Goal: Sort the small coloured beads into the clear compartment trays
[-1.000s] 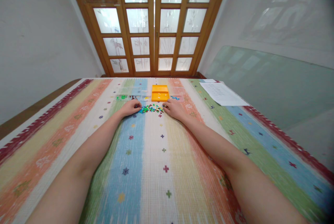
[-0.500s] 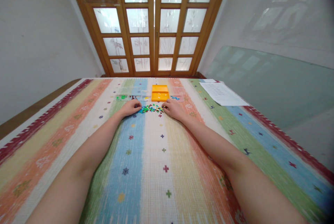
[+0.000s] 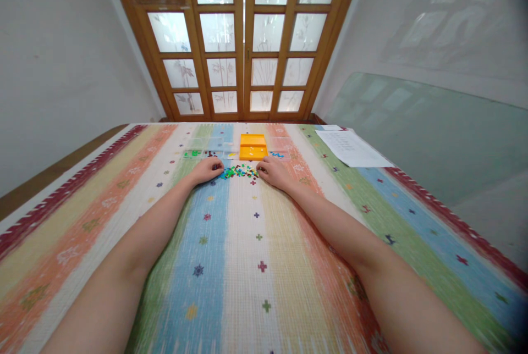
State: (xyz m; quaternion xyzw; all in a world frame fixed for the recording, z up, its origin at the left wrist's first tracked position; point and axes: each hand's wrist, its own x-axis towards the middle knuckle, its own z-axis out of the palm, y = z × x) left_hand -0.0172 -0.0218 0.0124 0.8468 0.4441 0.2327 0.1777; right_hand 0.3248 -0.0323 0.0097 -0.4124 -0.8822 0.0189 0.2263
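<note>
A pile of tiny mixed-colour pieces [image 3: 240, 171] lies on the striped tablecloth between my hands. My left hand [image 3: 207, 169] rests at the pile's left edge, fingers curled and pinched together. On the opposite edge, my right hand [image 3: 273, 171] is closed in a similar way. Whatever either hand holds is too small to make out. Just beyond stands an open orange-yellow box [image 3: 253, 139] with a few pale pieces inside. Clear trays beside it hold green pieces [image 3: 192, 153], dark red pieces [image 3: 211, 154], yellow pieces [image 3: 231, 155] and blue pieces [image 3: 277, 155].
The striped tablecloth [image 3: 243, 244] covers the table. White printed sheets [image 3: 352, 148] lie at the right far side. Behind the table are wooden doors [image 3: 245, 40] with glass panes, and a greenish glass panel [image 3: 429, 134] leans at the right wall.
My right hand has shifted very slightly at the pile's edge. My left hand and the trays look unchanged.
</note>
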